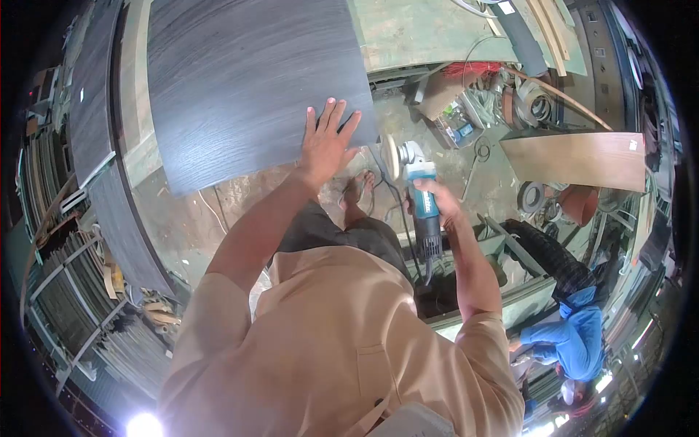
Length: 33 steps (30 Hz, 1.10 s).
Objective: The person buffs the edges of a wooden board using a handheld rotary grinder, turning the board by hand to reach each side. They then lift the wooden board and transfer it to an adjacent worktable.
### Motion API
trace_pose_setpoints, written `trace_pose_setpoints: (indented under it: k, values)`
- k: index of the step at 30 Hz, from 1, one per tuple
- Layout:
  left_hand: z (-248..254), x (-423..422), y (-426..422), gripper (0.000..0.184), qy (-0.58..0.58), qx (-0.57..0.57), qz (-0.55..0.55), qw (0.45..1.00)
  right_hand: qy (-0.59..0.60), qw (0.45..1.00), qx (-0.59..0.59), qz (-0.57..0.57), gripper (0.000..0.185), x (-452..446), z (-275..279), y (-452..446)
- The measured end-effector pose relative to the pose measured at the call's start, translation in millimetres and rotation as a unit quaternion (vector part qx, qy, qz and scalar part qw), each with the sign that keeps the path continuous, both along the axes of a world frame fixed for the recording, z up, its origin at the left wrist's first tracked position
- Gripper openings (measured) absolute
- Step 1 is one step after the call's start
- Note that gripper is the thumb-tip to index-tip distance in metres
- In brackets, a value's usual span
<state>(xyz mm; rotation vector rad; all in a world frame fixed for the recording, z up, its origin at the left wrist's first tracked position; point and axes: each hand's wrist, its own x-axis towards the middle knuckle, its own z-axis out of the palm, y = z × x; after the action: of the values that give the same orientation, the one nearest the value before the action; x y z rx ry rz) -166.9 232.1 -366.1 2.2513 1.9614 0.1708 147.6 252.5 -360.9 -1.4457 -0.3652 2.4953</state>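
My left hand (329,146) lies with fingers spread on the near right corner of a dark grey wood-grain board (255,80). In my right hand (440,200) is a teal and black angle grinder (424,191), gripped around its body. A pale round pad (391,157) is fitted on the grinder's head and faces the board's right edge. The pad is close to that corner; whether it touches cannot be made out. From the grinder's rear end a dark cord runs down.
A box of small items (459,124) stands on the floor beyond the grinder, near rolls of tape-like strip (539,105). A light wood panel (575,159) is at right. A person in blue (575,335) is at lower right. Stacked sheets (73,277) stand at left.
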Motion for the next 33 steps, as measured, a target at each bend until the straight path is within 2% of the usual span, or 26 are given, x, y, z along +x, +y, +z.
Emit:
trace_pose_setpoints:
  k: [21, 28, 31, 33]
  values:
    - [5.0, 1.7, 0.5, 0.086, -0.003, -0.009, 0.001, 1.000, 0.003, 0.999, 0.037, 0.007, 0.043, -8.9, 5.3, -0.5]
    - [10.6, 5.3, 3.1, 0.084, 0.005, -0.007, -0.002, 1.000, -0.014, 0.999, 0.036, 0.011, 0.040, -1.2, -22.9, -2.2]
    - [12.9, 10.1, 11.1, 0.075, 0.010, -0.053, -0.034, 0.998, -0.015, 0.999, 0.029, 0.002, 0.038, 5.4, -29.6, -11.2]
    - [5.5, 11.7, 18.6, 0.060, 0.004, 0.003, -0.129, 0.992, -0.021, 0.999, 0.026, -0.034, 0.035, 9.4, -22.0, -21.3]
